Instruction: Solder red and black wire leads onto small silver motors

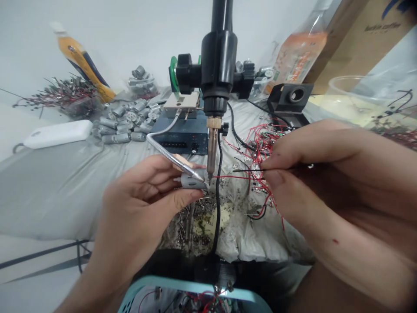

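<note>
My left hand [143,204] is closed around a small grey cylindrical motor [192,180], holding its end under the tip of a soldering iron [211,150] that hangs from a black stand [217,56]. A flexible metal tube [169,154] also reaches that tip. My right hand [312,174] pinches a red wire and a black wire [241,174], which run left to the motor's end at the iron tip.
A pile of grey motors [124,124] and a white box [58,134] lie at the left. A blue control unit [182,134] sits behind the iron. Tangled red and black wires [260,139] lie at the right. A turquoise basket [195,295] is below.
</note>
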Motion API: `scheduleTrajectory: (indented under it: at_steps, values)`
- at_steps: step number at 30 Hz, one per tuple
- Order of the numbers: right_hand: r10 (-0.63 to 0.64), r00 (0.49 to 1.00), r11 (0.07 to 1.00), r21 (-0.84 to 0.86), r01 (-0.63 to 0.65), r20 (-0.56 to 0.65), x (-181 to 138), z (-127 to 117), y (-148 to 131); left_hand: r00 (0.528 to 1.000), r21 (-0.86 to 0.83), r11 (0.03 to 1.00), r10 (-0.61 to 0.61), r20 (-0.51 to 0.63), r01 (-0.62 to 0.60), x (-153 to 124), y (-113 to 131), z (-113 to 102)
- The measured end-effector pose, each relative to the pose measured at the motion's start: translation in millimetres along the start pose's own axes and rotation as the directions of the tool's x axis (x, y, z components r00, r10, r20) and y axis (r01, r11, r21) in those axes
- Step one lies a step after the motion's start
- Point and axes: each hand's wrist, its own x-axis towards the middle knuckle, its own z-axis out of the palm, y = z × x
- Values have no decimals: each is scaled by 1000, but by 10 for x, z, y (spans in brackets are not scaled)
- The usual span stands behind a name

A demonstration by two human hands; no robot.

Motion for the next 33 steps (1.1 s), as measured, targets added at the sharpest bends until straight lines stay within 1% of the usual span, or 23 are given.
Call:
scheduleTrajectory:
  at_steps: [2, 5, 7, 9, 12, 16, 20, 26, 33]
  values:
    - [-20, 999, 999, -40, 21, 34, -5, 2, 23, 1000, 7, 1000, -6, -11, 6, 2, 18, 13]
    - [-41, 999, 999, -33, 42, 30, -10, 19, 53, 1000, 10, 1000, 8, -26, -8, 10, 18, 21]
    - [-36, 999, 999, -35, 38, 31, -9, 33, 63, 999, -6, 1000, 22, -25, -22, 22, 10, 21]
    - [-23, 998, 999, -25, 25, 58, -6, 41, 64, 999, -23, 999, 27, -23, -28, 37, 4, 21]
    - [-24, 997, 1000, -15, 25, 75, 1, 48, 55, 1000, -25, 1000, 8, -11, -8, 52, 8, 22]
    - [-49, 997, 997, -52, 52, 60, 5, 60, 47, 1000, 3, 1000, -13, -17, 13, 42, 26, 22]
    - [-66, 996, 997, -21, 67, 65, 7, 64, 67, 1000, 3, 1000, -13, -16, 13, 26, 22, 21]
    - [-60, 992, 998, 0, 61, 108, 4, 56, 84, 1000, -36, 999, -12, 5, 12, 17, 9, 19]
    - [-57, 993, 998, 20, 55, 101, 7, 80, 76, 1000, -24, 999, -24, 5, 24, 8, 18, 26]
